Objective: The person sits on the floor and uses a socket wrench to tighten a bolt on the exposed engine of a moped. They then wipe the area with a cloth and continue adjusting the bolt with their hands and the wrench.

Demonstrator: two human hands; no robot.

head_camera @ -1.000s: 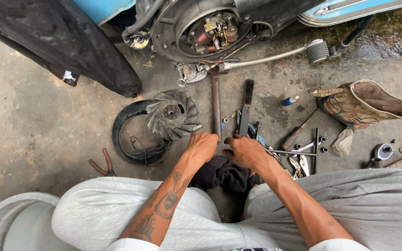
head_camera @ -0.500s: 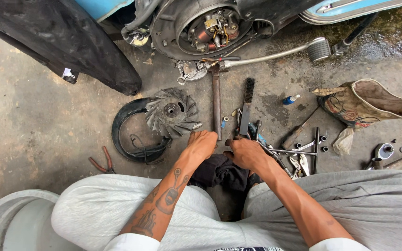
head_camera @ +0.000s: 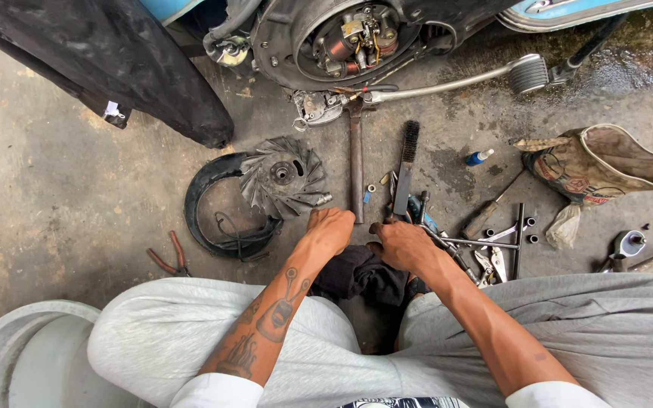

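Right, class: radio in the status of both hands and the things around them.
Left hand and right hand both down at dark rag; grip unclear. Hammer, wire brush just beyond. Fan wheel left.

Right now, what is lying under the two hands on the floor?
A dark crumpled cloth lies under the left hand and right hand, between the knees. Their fingers curl down onto it, so anything inside either grip or beneath the cloth is hidden.

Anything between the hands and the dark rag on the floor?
Nothing visible. The left hand and right hand sit at the top edge of the crumpled dark cloth rag, apparently touching it. The long rusty hammer and black wire brush lie beyond the hands, not between.
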